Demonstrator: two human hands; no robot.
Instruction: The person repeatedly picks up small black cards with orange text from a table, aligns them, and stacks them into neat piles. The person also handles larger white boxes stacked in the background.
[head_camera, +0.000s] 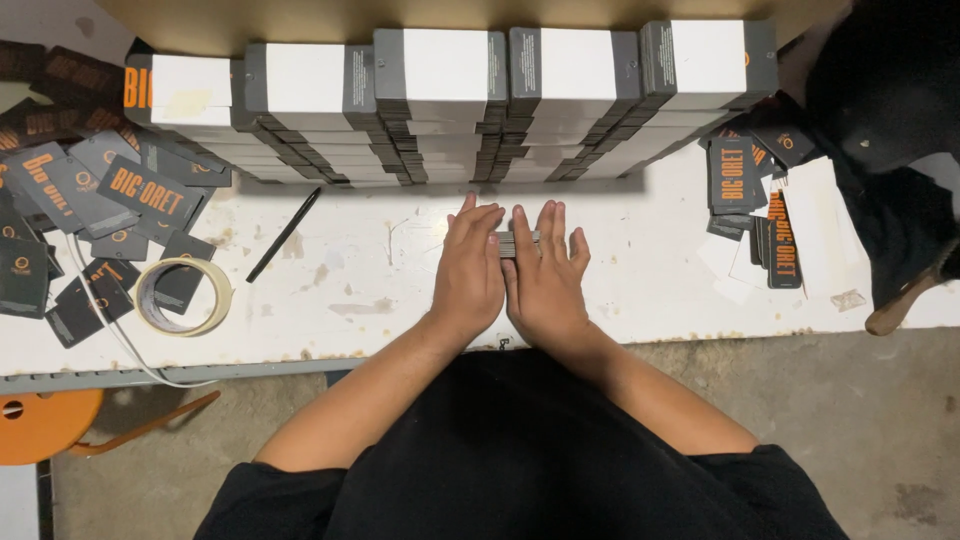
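White table (620, 290), card stack (507, 243) mostly hidden

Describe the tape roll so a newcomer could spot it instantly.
Start at the white table, then go to its left end, where dark tags lie scattered. The tape roll lies flat near the front edge, below the black pen: the only pale cream ring there, with a dark tag showing through its hole.

Left hand (468, 270) and right hand (545, 275) lie side by side, palms down, fingers straight, 2 forearms converging from the torso.
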